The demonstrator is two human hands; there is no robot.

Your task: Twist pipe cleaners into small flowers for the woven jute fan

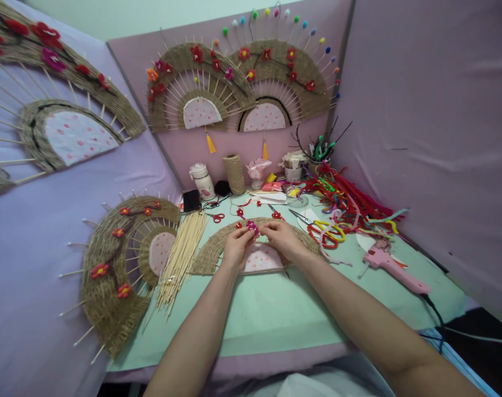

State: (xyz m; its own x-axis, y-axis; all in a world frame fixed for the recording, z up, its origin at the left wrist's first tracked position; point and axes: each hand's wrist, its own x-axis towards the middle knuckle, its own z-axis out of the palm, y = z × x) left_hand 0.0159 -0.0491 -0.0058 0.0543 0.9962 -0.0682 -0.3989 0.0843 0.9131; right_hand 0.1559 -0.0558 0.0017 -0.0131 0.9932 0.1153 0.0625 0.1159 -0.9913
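A small magenta flower (252,226) is pinched in the fingertips of my left hand (237,245). Close beside it, my right hand (281,236) has its thumb and forefinger together at the flower's right side; whatever lies between those fingertips is too small to make out. Both hands are above a half-round twine-wrapped fan (218,242) that lies flat on the table, its white spotted centre (261,258) showing between my wrists. Just behind the hands are small red flowers (240,212) on and near the fan's upper edge.
Bamboo sticks (180,248) lie left, beside another decorated fan (106,275). Yellow-handled scissors (336,231), red-handled scissors (323,238) and a pink glue gun (395,270) with a cord lie right. Behind are pipe cleaners (342,193), a twine spool (234,173) and a white bottle (202,182).
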